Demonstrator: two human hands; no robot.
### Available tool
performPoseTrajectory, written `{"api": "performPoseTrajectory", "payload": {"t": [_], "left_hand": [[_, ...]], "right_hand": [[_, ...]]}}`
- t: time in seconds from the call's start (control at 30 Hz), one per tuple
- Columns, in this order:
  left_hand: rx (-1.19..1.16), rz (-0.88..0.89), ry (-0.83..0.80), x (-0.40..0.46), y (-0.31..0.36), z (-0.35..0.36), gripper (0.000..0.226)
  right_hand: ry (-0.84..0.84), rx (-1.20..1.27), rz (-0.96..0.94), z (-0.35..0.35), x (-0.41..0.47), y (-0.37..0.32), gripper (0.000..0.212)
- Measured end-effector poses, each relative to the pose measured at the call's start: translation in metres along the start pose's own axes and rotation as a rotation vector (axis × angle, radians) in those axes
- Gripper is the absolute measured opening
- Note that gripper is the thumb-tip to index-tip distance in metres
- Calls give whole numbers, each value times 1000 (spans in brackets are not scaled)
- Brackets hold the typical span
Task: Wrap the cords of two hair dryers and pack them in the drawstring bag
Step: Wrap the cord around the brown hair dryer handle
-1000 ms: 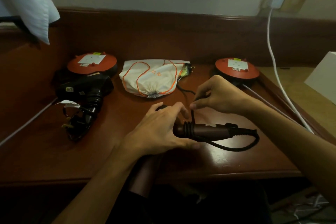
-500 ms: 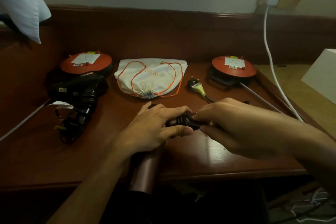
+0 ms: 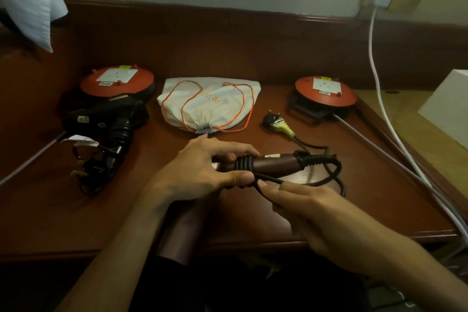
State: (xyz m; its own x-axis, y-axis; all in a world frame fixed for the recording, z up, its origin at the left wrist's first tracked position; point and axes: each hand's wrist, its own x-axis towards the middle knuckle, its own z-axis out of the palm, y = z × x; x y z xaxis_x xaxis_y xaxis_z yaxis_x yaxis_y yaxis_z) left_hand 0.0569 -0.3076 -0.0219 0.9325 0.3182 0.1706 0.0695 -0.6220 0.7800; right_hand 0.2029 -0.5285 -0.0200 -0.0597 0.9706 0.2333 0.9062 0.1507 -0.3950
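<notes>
I judge us halfway — black dryer [image 3: 106,119] wrapped far left; my left hand [image 3: 202,172] grips the brown dryer [image 3: 271,163], right hand [image 3: 304,200] pinches its cord [image 3: 334,177]; bag [image 3: 210,106] cinched.

Hair dryers: two. One glossy black plastic hair dryer [image 3: 109,119] and one brown matte hair dryer [image 3: 273,163]. Drawstring bags: one, a cream cloth bag with orange cord [image 3: 210,106]. Round red-topped cable reels with white sockets: two, one at the left [image 3: 117,81] and one at the right [image 3: 326,94]. Loose black plugs tagged yellow-green: one [image 3: 277,123]. Hands in view: two.
</notes>
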Motion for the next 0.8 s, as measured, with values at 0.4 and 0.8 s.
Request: {"api": "performPoseTrajectory", "payload": {"t": [0.4, 0.8], "left_hand": [[-186, -37, 126, -13, 1, -2, 39], [752, -54, -130, 6, 18, 23, 83]], "right_hand": [[-53, 185, 293, 21, 50, 58, 36], [-435, 473, 448, -17, 96, 95, 18]]}}
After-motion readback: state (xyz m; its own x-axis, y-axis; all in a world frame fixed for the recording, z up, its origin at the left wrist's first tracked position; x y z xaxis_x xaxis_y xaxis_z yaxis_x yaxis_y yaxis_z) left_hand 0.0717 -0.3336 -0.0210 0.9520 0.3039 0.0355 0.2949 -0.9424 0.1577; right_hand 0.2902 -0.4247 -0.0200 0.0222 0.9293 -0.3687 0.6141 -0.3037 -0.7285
